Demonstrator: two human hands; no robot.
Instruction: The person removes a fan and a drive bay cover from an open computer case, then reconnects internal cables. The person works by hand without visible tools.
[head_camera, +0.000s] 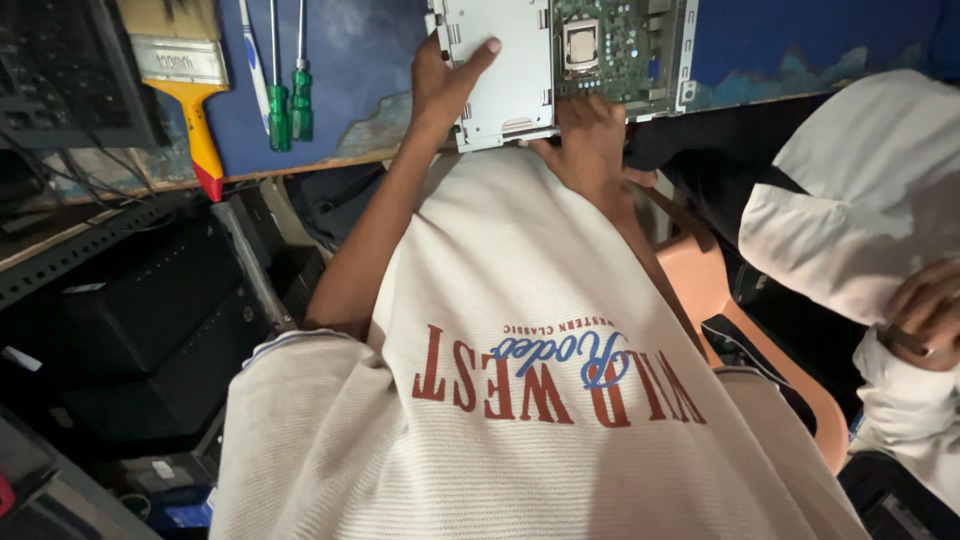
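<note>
Two hands on an opened computer chassis at the worktop edge.

Far left, a wide paintbrush (185, 75) with a yellow handle lay on the blue worktop (350, 70), two green-handled screwdrivers (289, 100) just beside it. The left hand (445, 85) lay flat and spread on the grey metal tray (500, 70) of the chassis, thumb stretched up over the plate, gripping nothing. The chassis sat at the worktop's near edge, top centre of view, its green circuit board (610, 45) with a square processor socket just right of the tray. The right hand (590, 140) pressed against the chassis's lower edge below the board, fingers curled under; could not tell if it gripped anything. An orange chair (700, 280) stood right of it. Far right, another person's hand (925, 310) and white sleeve (860, 200) showed, well apart.
</note>
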